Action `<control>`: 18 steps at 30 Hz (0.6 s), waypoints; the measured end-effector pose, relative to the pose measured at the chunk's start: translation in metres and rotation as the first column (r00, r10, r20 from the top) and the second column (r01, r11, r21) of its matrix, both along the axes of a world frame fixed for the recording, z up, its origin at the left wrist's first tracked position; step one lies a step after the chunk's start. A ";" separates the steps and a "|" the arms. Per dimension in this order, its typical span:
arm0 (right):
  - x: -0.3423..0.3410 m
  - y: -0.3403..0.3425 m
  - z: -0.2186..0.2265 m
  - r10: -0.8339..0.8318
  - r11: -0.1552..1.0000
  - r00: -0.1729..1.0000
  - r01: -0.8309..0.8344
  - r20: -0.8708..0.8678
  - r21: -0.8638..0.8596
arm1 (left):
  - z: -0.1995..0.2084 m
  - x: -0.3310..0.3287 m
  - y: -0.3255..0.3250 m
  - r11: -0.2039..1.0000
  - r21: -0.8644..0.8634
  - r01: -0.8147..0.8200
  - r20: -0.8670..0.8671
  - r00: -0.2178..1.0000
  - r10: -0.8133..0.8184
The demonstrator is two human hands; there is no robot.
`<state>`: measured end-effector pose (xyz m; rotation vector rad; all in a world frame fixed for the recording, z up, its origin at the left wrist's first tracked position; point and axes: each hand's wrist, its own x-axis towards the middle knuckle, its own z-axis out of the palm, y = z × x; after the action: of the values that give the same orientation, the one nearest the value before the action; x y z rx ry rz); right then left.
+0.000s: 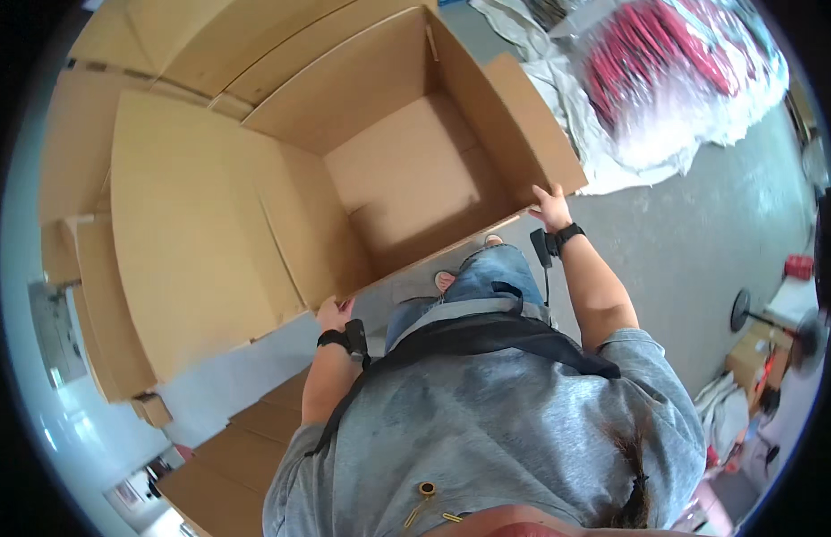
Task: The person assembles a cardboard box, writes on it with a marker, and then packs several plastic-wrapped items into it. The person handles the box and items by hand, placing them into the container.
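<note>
A large brown cardboard box stands in front of me with its top open and nothing seen inside. My left hand is closed on its near left corner, by the base of a wide flap that folds out to the left. At the near right corner my right hand grips the rim, thumb on top. The fingers beneath the edge are partly hidden. Another flap hangs outward along the right side. Each wrist wears a black strap with a small device.
More cardboard boxes stand behind and to the left, with flat cardboard at lower left. Clear plastic bags of pink and red goods lie on white sheeting at the far right. A fan and a small carton stand at the right.
</note>
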<state>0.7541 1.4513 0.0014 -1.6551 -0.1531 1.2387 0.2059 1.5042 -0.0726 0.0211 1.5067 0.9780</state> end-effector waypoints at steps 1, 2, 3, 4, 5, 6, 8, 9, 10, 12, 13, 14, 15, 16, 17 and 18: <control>-0.003 -0.002 0.014 -0.007 1.000 1.000 0.008 -0.015 0.011 | 0.005 0.000 -0.001 0.999 -0.039 -0.008 -0.061 0.998 0.006; -0.008 -0.004 0.030 -0.021 1.000 0.999 0.021 -0.030 0.006 | 0.019 0.006 -0.007 0.921 -0.090 0.378 -0.392 0.837 -0.382; -0.003 -0.009 0.023 -0.041 0.999 0.999 0.041 0.026 -0.007 | 0.050 0.025 -0.010 0.692 -0.252 0.676 -0.629 0.429 -0.648; -0.005 -0.011 0.023 -0.009 1.000 1.000 0.009 0.004 0.007 | 0.063 0.046 -0.014 0.843 -0.118 0.524 -0.621 0.624 -0.475; -0.003 -0.011 0.025 0.019 1.000 1.000 -0.019 -0.009 0.025 | 0.074 0.069 -0.017 0.939 0.031 0.342 -0.585 0.768 -0.260; -0.001 -0.013 0.022 0.022 0.999 1.000 -0.022 -0.003 0.046 | 0.077 0.089 -0.016 0.894 0.048 0.445 -0.821 0.527 -0.218; 0.008 -0.019 0.004 0.066 0.993 0.998 -0.067 0.012 0.095 | 0.095 0.135 -0.014 0.704 -0.037 0.710 -0.974 0.131 -0.184; 0.012 -0.019 0.002 0.114 0.991 0.993 -0.112 -0.019 0.073 | 0.124 0.171 -0.011 0.547 -0.114 0.830 -0.974 0.017 -0.228; 0.016 -0.021 -0.002 0.152 0.980 0.981 -0.166 0.118 0.114 | 0.149 0.205 -0.005 0.370 -0.194 0.909 -0.962 -0.103 -0.251; 0.022 -0.019 0.018 0.297 0.953 0.939 -0.303 0.174 0.007 | 0.138 0.240 0.017 0.207 0.060 0.976 -0.801 0.171 -0.574; 0.030 -0.020 0.019 0.340 0.939 0.918 -0.343 0.204 -0.023 | 0.138 0.269 0.027 0.173 0.053 0.983 -0.723 0.157 -0.672; 0.039 -0.020 0.017 0.387 0.921 0.892 -0.386 0.233 -0.053 | 0.139 0.297 0.033 0.144 0.050 0.988 -0.635 0.143 -0.759; 0.049 -0.018 0.019 0.443 0.895 0.857 -0.438 0.263 -0.079 | 0.146 0.321 0.033 0.129 0.055 0.990 -0.541 0.138 -0.830; 0.057 -0.013 0.025 0.497 0.868 0.814 -0.460 0.301 -0.189 | 0.152 0.338 0.031 -0.029 -0.039 0.999 -0.558 -0.046 -0.829; 0.066 -0.007 0.029 0.531 0.847 0.811 -0.503 0.244 -0.171 | 0.157 0.352 0.028 -0.179 -0.134 0.975 -0.555 -0.223 -0.801; 0.074 0.000 0.033 0.561 0.828 0.805 -0.541 0.192 -0.151 | 0.161 0.365 0.025 -0.325 -0.224 0.919 -0.537 -0.394 -0.746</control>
<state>0.8286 1.4510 0.0344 -1.9021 -0.7861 1.4884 0.5704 1.5291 0.0880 1.7948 1.0185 -0.3945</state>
